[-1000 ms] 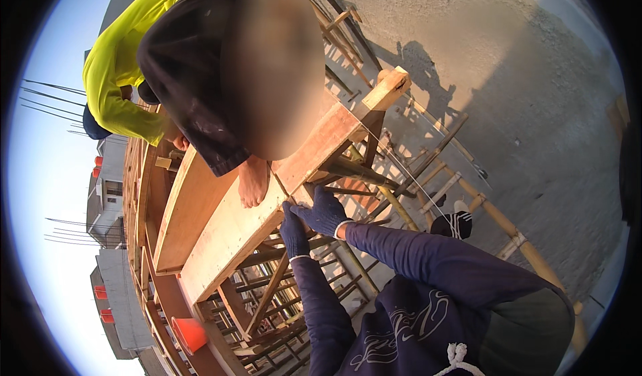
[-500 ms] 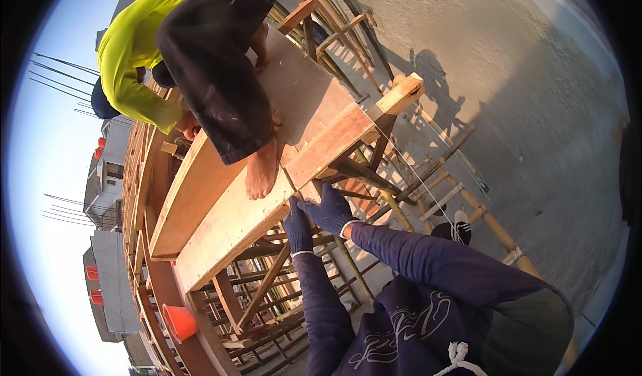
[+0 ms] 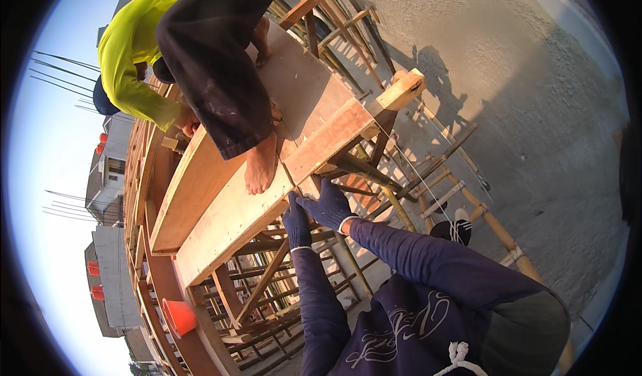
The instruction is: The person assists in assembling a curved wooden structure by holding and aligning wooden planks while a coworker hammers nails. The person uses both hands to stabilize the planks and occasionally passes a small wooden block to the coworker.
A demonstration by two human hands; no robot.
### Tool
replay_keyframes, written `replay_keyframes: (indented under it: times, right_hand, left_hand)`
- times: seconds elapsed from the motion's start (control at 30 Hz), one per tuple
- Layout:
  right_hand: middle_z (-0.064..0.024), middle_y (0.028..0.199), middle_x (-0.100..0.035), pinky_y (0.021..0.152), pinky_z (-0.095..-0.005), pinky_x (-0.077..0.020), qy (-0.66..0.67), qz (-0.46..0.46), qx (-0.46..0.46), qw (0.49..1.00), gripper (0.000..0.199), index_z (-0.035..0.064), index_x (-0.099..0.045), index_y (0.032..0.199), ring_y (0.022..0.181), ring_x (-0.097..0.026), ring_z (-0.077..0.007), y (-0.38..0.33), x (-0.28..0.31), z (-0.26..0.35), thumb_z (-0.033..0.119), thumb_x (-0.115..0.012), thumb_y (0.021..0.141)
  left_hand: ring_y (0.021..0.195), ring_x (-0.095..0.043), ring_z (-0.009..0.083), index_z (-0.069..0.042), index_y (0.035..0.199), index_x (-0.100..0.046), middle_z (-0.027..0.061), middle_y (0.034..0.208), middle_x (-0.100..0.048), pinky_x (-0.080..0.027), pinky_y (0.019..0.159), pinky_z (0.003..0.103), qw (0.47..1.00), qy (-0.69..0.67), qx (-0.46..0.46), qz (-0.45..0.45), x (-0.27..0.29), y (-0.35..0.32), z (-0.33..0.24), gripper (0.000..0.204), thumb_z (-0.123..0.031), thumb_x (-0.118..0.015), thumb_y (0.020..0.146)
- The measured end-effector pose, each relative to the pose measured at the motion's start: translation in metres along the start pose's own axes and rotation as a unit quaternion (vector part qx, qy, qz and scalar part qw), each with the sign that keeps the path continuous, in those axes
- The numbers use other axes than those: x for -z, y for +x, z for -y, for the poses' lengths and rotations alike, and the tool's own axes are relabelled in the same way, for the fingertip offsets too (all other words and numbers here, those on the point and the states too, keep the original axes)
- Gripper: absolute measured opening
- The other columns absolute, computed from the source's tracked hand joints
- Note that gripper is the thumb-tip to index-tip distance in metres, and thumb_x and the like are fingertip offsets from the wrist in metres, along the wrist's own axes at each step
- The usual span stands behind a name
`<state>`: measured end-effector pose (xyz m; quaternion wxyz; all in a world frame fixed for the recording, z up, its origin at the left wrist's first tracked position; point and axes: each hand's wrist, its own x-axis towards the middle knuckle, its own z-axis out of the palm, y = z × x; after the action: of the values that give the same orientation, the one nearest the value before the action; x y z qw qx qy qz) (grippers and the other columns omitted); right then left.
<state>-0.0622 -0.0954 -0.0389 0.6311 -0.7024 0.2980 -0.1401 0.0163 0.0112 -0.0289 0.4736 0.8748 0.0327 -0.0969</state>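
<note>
Both my hands wear dark blue gloves and reach up to the lower edge of a long plywood formwork board (image 3: pixel 221 222). My left hand (image 3: pixel 296 221) presses flat against that edge, fingers together. My right hand (image 3: pixel 329 204) lies beside it with fingers spread, touching the board where it meets a second panel (image 3: pixel 328 139). A co-worker in a yellow-green shirt and dark trousers stands barefoot on the boards, one foot (image 3: pixel 261 169) just above my hands. Neither hand holds a tool.
Under the boards runs a scaffold of timber struts and bamboo poles (image 3: pixel 401 209). A short wooden block (image 3: pixel 401 90) sticks out at the panel's end. An orange bucket (image 3: pixel 179 317) sits lower left. A concrete slab (image 3: pixel 521 108) lies far below, buildings at left.
The view has tilted so the co-worker sits higher in the picture. My hands stay at the board's edge, the right one now more spread against it.
</note>
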Motion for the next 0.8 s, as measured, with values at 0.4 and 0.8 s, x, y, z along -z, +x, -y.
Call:
replay_keyframes:
  times: [0.4,0.8]
  right_hand:
    - [-0.0383,0.126,-0.059,0.101,-0.0494,-0.0503,-0.004,0.029,-0.010,1.000,0.088,-0.0139,-0.047,0.132,0.119,-0.062,-0.0482,-0.001,0.009,0.007,0.052,-0.079,0.084]
    - [-0.0379,0.116,-0.062,0.094,-0.0512,-0.0522,-0.010,0.013,0.001,1.000,0.080,-0.0110,-0.050,0.119,0.110,-0.065,-0.0490,-0.004,0.012,0.013,0.053,-0.081,0.082]
  left_hand:
    - [0.083,-0.064,0.0178,0.011,0.109,-0.074,0.0156,0.088,-0.073,-0.051,0.079,0.035,0.999,-0.027,-0.016,-0.002,-0.001,-0.015,-0.013,0.072,-0.059,-0.058,0.101]
    - [0.081,-0.065,0.0216,0.008,0.108,-0.075,0.0179,0.086,-0.072,-0.050,0.077,0.037,0.993,0.057,-0.104,0.011,0.003,-0.019,-0.012,0.072,-0.061,-0.053,0.102]
